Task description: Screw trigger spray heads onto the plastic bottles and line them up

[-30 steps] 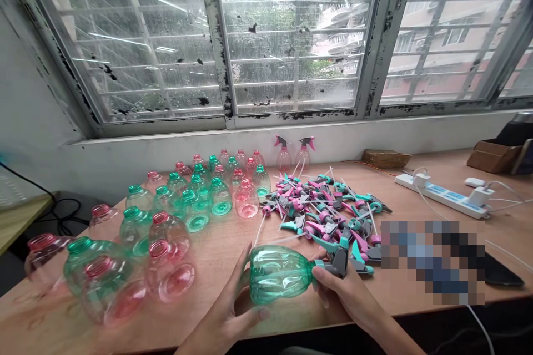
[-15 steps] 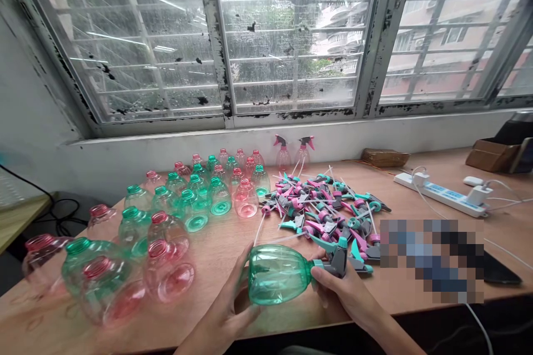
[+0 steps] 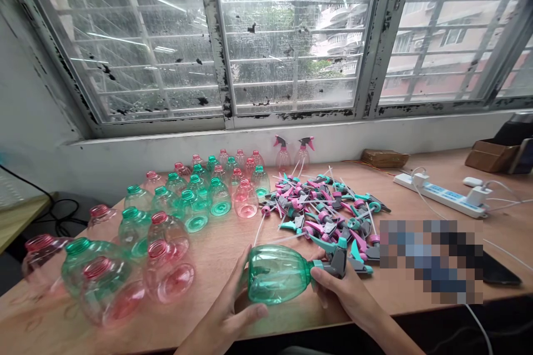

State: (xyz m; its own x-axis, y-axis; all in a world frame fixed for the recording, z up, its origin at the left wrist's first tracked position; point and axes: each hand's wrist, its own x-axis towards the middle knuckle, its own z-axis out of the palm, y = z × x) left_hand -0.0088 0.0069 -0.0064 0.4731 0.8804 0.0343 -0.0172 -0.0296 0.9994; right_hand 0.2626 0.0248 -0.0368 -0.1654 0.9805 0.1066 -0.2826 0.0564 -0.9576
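Hardly shifted since the earlier frame. Left of the rounded, translucent green plastic bottle (image 3: 278,274): left hand (image 3: 227,305), cupped loosely round its base. Bottle on its side between both hands, brown tabletop (image 3: 225,236) beneath. At its neck: right hand (image 3: 348,293), gripping the grey-and-teal plastic spray head (image 3: 340,258). Probably light, thin-walled, slippery; best held near the neck.

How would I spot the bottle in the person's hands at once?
Below the windows runs a wooden table; look to its near edge. There the left hand cups the base of a green bottle, the right hand gripping the spray head at its neck. Unlike the open-topped bottles standing to the left, it is held sideways.
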